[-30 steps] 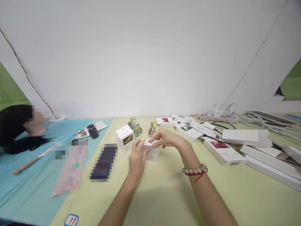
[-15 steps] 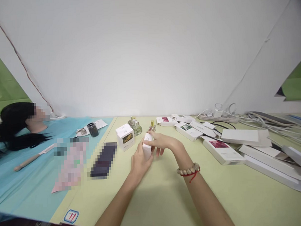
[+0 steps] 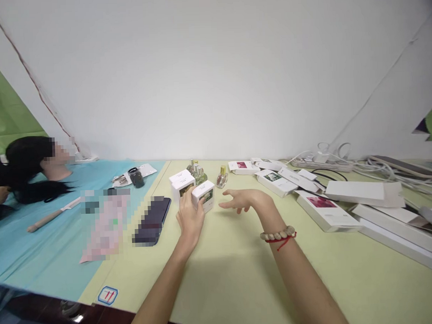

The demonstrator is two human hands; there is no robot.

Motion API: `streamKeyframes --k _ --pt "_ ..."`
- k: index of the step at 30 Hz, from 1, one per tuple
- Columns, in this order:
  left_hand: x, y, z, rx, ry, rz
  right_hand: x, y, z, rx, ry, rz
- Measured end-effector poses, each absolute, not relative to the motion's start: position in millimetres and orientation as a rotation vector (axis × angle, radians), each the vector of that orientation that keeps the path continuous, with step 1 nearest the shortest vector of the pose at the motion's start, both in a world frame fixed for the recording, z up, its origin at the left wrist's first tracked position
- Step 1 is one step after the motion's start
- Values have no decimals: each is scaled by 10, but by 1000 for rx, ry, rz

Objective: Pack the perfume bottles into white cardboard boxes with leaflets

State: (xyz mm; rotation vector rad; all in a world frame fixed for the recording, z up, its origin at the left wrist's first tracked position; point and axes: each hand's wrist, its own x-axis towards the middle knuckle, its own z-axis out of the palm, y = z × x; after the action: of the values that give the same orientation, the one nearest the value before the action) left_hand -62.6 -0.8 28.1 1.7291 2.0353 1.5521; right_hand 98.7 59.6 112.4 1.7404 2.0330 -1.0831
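The desk (image 3: 241, 265) is viewed closely, forward and down from the head; left hand (image 3: 190, 215) and right hand (image 3: 246, 199) are framed below centre, the wall (image 3: 213, 77) faced beyond.

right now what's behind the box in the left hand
Bottles stand behind the box held by the left hand, upper parts showing. Some lower parts, and the table just behind the box, are covered.
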Motion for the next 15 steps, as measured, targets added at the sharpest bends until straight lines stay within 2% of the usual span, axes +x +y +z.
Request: streamKeyframes --k 6,11,15 --pt "-758 36 321 1720 1993 1824 1209 695 1152 1774 2017 -1111" --pt "-794 63 310 1815 1960 1869 1475 788 1108 1814 1982 -1181" --pt "-798 71 291 1924 2015 1825 1723 795 1092 2029 2067 -926"
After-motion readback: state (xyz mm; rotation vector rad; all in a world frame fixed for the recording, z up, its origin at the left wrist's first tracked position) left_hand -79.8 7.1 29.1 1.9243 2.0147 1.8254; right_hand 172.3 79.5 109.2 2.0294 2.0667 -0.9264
